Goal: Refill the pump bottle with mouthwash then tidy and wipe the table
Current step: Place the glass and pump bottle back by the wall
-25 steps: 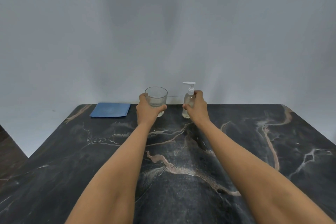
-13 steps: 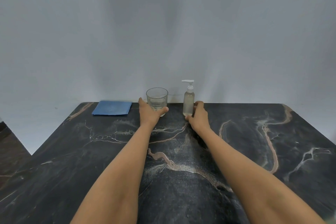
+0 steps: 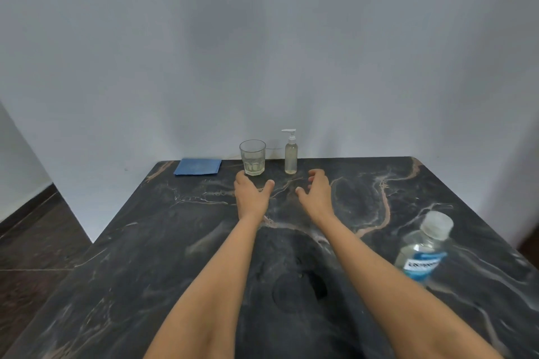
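A clear pump bottle (image 3: 291, 157) with a white pump stands upright at the table's far edge, holding pale liquid. Left of it stands a glass tumbler (image 3: 252, 157) with a little liquid in its base. My left hand (image 3: 251, 196) hovers just in front of the glass, fingers relaxed, holding nothing. My right hand (image 3: 316, 194) is in front of the pump bottle, fingers loosely spread and empty. A mouthwash bottle (image 3: 424, 248) with a blue label and clear cap stands at the right. A folded blue cloth (image 3: 197, 166) lies at the far left.
The dark marble table (image 3: 145, 256) runs back to a grey wall. Dark floor shows past its left edge.
Both hands let go of the glass and the pump bottle and drew back toward me. The view widened, and the mouthwash bottle now shows at the right.
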Tool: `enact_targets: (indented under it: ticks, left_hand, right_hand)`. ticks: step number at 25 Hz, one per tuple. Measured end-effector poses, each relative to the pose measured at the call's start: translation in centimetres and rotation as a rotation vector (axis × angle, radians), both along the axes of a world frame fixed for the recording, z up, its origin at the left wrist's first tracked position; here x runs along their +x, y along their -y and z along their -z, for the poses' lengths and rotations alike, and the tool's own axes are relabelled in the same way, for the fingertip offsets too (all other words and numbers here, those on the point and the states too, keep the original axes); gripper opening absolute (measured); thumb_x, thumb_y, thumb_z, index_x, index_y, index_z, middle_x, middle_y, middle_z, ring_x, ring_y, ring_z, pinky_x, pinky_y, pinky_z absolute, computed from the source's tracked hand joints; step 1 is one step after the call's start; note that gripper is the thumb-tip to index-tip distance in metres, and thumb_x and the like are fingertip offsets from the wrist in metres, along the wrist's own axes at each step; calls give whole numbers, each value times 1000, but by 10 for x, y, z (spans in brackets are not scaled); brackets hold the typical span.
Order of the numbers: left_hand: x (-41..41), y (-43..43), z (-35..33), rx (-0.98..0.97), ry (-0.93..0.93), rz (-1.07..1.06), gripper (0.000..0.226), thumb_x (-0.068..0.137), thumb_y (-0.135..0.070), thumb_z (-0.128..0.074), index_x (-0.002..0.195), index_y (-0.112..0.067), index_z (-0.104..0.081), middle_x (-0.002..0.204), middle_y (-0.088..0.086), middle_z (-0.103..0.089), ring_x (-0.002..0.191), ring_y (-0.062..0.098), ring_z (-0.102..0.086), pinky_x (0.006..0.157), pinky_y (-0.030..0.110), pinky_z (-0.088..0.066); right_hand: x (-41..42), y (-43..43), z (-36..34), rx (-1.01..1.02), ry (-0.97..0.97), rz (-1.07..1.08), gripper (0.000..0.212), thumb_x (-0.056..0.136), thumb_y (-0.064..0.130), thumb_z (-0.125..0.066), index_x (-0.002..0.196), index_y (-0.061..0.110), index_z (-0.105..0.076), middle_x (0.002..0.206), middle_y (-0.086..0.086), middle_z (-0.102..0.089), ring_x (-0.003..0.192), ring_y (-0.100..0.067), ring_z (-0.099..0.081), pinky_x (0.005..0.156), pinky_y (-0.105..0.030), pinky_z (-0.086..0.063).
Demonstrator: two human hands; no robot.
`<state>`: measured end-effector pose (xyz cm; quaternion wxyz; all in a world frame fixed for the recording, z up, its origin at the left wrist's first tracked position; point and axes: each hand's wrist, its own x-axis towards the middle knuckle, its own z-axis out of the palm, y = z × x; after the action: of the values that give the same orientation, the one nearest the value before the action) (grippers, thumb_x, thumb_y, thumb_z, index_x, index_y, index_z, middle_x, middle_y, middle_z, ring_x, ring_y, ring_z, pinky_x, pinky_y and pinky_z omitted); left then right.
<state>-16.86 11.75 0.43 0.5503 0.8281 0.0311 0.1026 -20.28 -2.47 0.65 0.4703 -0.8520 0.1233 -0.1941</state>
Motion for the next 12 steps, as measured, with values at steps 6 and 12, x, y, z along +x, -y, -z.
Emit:
enact_targets:
  ticks: [6,12]
  left_hand:
    - [-98,11,-5,73,72,142,53,89,-34,-63,132,-9,-42,131,8,-48,118,21,-47,96,32,-41]
    - [-170,22,0,128,116,185,42,92,-31,-59,125,-9,-48,123,7,-54,114,21,-51,88,27,-39]
  right_hand:
    - [-103,-4,-11,-38,73,-39,41,88,11,-60,125,10,-42,121,-7,-46,104,-15,-49,90,-26,-44]
    - [-189,11,8,-176,219,-3,35,88,10,-61,120,9,-48,117,-6,-50,105,-15,-52,86,-23,-46]
